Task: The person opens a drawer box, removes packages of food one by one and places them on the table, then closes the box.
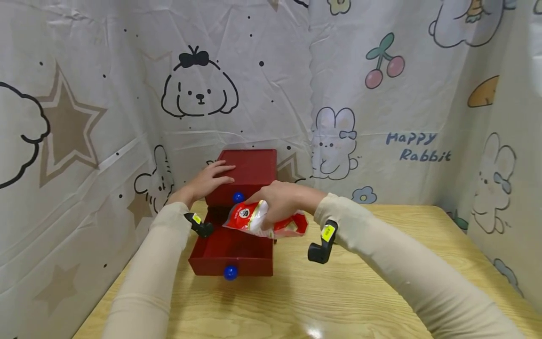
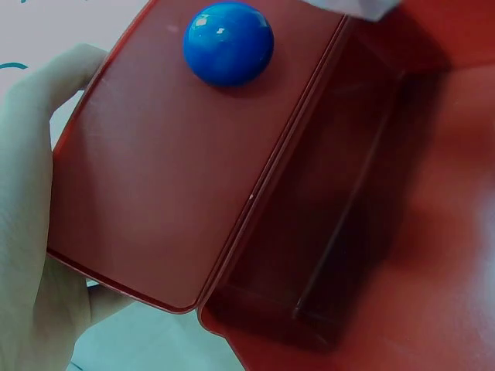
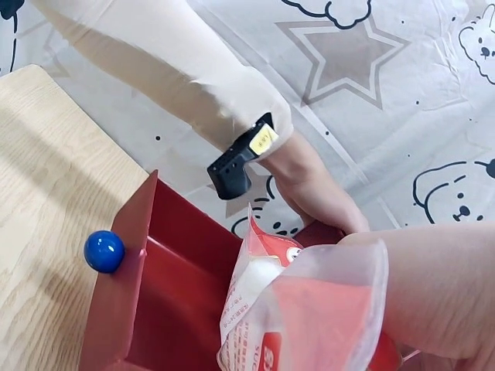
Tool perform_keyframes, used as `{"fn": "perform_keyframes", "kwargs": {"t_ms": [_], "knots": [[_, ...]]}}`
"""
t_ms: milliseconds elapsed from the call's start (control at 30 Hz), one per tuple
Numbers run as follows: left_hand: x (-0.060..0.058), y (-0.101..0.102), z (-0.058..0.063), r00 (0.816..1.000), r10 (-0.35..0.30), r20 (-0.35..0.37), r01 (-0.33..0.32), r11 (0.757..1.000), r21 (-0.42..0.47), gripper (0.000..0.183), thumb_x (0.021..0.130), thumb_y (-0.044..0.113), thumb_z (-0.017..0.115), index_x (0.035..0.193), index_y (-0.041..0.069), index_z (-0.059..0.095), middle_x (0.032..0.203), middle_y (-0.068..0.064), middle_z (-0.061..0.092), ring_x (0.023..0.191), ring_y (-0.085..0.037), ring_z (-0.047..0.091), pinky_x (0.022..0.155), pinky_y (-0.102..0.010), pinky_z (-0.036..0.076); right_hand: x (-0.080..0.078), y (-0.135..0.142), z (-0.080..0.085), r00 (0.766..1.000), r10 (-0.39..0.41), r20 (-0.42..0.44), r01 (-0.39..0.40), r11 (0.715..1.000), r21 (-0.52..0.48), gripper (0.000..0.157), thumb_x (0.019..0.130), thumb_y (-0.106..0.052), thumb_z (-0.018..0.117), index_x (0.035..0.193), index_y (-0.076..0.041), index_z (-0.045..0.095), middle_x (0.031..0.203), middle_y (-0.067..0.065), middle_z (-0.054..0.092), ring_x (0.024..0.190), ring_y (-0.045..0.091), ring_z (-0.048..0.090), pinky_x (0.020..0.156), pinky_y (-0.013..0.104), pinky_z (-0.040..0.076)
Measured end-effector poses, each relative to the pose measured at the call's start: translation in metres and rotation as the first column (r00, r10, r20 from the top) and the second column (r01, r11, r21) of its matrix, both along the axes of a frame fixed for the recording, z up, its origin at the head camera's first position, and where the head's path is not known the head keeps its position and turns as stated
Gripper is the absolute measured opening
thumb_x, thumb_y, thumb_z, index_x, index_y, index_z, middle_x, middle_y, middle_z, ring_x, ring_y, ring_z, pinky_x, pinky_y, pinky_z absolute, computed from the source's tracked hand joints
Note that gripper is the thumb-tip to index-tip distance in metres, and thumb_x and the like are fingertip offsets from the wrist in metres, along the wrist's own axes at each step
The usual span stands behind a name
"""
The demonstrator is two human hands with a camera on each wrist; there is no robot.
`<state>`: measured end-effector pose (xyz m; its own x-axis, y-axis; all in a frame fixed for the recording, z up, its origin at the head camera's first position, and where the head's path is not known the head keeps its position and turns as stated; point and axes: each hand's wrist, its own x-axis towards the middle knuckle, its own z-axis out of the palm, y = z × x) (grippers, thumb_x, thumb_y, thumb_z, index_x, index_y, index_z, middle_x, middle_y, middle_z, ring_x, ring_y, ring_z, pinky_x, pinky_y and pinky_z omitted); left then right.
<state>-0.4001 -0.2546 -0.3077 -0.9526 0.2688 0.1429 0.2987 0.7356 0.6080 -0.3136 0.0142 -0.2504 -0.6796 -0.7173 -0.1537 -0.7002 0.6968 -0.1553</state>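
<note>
A dark red drawer box (image 1: 250, 165) stands near the back curtain, its lower drawer (image 1: 251, 265) pulled out toward me. Blue round knobs mark the upper front (image 1: 238, 197) and the lower drawer's front (image 3: 104, 251). My left hand (image 1: 207, 180) rests on the box's top left edge, fingers extended over it; the left wrist view shows it against the end of the box. Above the open drawer, my right hand (image 1: 277, 202) grips a red-and-white plastic sugar bag (image 1: 244, 219) from over the top. The bag's clear end (image 3: 367, 301) faces the right wrist camera. Dark shadow fills the drawer's back.
The light wooden table (image 1: 364, 282) extends right and in front of the box. A printed white curtain (image 1: 271, 84) hangs behind and along both sides, close to the box's left. Each sleeve carries a black wrist camera (image 1: 323, 245).
</note>
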Motion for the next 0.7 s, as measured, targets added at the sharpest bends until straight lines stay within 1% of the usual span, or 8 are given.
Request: {"fn": "perform_keyframes", "kwargs": {"t_ms": [100,333,500,633,700], "knots": [[0.0,0.0,0.0,1.0,-0.006,-0.001,0.006,1.0,-0.001,0.061,0.103,0.04,0.057,0.156,0.012,0.048,0.169,-0.015,0.02,0.153,-0.042,0.016,0.117,-0.068,0.017,-0.001,0.006,0.0,1.0,-0.012,0.006,0.012,1.0,-0.003,0.069,0.085,-0.035,0.08,0.15,-0.032,0.057,0.131,-0.003,0.063,0.107,0.018,0.055,0.084,0.031,0.05],[0.002,0.0,0.0,1.0,-0.017,-0.001,0.017,1.0,0.009,0.063,0.102,0.041,0.057,0.156,0.011,0.048,0.169,-0.016,0.019,0.153,-0.044,0.015,0.116,-0.069,0.017,-0.001,0.022,0.0,0.999,-0.034,0.031,0.034,0.999,-0.019,0.07,0.085,-0.032,0.08,0.15,-0.031,0.057,0.118,-0.002,0.064,0.1,0.018,0.057,0.076,0.029,0.053],[0.003,-0.001,0.002,1.0,-0.026,0.015,0.026,1.0,0.017,0.063,0.103,0.042,0.057,0.157,0.011,0.047,0.17,-0.015,0.017,0.154,-0.042,0.012,0.117,-0.069,0.015,0.0,0.033,0.0,0.998,-0.051,0.045,0.052,0.999,-0.017,0.07,0.085,-0.032,0.08,0.151,-0.03,0.057,0.119,-0.001,0.064,0.101,0.019,0.057,0.076,0.029,0.053],[0.001,-0.003,0.001,0.999,-0.027,0.025,0.027,0.999,0.019,0.063,0.103,0.042,0.057,0.158,0.012,0.046,0.17,-0.013,0.016,0.154,-0.041,0.01,0.117,-0.068,0.014,0.0,0.044,-0.001,0.996,-0.069,0.06,0.071,0.997,-0.019,0.07,0.085,-0.031,0.081,0.151,-0.028,0.057,0.12,0.001,0.064,0.102,0.02,0.057,0.076,0.03,0.054],[0.0,-0.002,0.001,0.999,-0.027,0.027,0.027,0.999,0.019,0.063,0.103,0.043,0.057,0.158,0.013,0.046,0.171,-0.012,0.016,0.154,-0.041,0.01,0.117,-0.068,0.014,-0.001,0.051,-0.002,0.997,-0.064,0.049,0.065,0.998,-0.018,0.07,0.085,-0.031,0.081,0.151,-0.027,0.057,0.124,0.001,0.063,0.104,0.021,0.056,0.079,0.031,0.053]]}}
